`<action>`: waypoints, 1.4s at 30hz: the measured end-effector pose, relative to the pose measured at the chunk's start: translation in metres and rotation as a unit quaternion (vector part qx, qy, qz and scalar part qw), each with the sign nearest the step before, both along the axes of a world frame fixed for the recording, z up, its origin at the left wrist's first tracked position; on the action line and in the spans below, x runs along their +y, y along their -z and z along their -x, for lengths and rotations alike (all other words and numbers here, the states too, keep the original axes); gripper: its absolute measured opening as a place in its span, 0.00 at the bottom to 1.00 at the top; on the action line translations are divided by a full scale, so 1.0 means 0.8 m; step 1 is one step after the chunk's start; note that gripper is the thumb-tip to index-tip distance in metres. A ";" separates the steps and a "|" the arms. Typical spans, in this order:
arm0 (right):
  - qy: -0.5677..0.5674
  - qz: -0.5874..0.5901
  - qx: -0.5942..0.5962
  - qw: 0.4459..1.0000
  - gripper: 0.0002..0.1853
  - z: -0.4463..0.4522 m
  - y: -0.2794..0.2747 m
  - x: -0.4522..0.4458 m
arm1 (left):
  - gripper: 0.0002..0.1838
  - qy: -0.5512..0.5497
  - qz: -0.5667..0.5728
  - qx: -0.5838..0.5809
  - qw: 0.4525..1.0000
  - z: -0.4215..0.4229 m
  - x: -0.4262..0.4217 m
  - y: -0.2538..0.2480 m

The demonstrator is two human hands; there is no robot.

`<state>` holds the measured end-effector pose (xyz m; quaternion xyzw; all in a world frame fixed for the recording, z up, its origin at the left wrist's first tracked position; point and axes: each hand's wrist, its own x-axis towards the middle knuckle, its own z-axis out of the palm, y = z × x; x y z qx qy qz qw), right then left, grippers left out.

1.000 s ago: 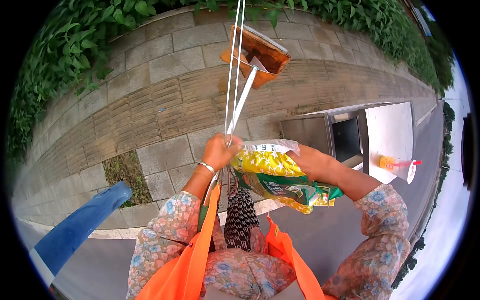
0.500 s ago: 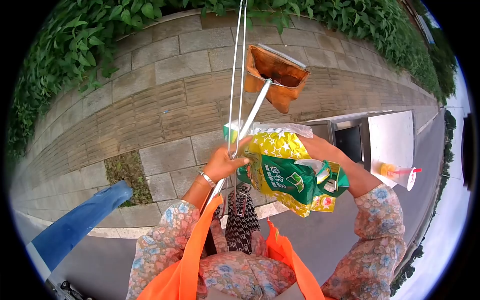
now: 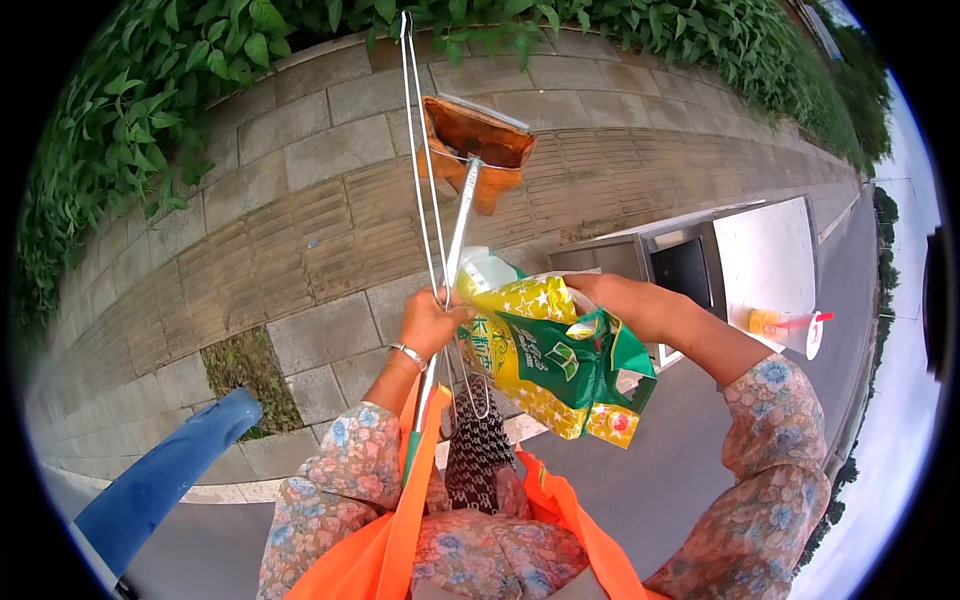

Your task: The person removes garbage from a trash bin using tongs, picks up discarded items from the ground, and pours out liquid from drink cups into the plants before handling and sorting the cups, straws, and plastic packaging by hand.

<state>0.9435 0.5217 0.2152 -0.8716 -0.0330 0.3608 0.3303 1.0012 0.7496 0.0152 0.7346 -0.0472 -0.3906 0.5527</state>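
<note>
My left hand (image 3: 432, 322) is closed round the metal tongs (image 3: 420, 170) and the long handle (image 3: 461, 225) of an orange dustpan (image 3: 478, 140), with its fingertips at the near edge of a bag. That green and yellow printed bag (image 3: 560, 350) hangs crumpled between my hands, and a piece of clear and green wrapping shows at its far side. My right hand (image 3: 602, 290) grips the bag's upper edge, its fingers partly hidden behind the plastic.
A metal bin (image 3: 640, 262) stands at the right, with a drink cup (image 3: 795, 330) with a red straw on its white side. A blue post (image 3: 170, 465) rises at the lower left. Green bushes (image 3: 110, 130) line the paved walkway (image 3: 270, 190); a grey road lies nearer me.
The dustpan swung right, then back left. The tongs now lean left. The bag has turned, showing more of its green printed side, and both hands have shifted slightly left.
</note>
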 end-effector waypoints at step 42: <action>-0.355 0.125 -0.368 0.850 0.13 0.049 0.043 0.069 | 0.01 0.077 0.030 -0.050 0.995 0.015 -0.003 0.006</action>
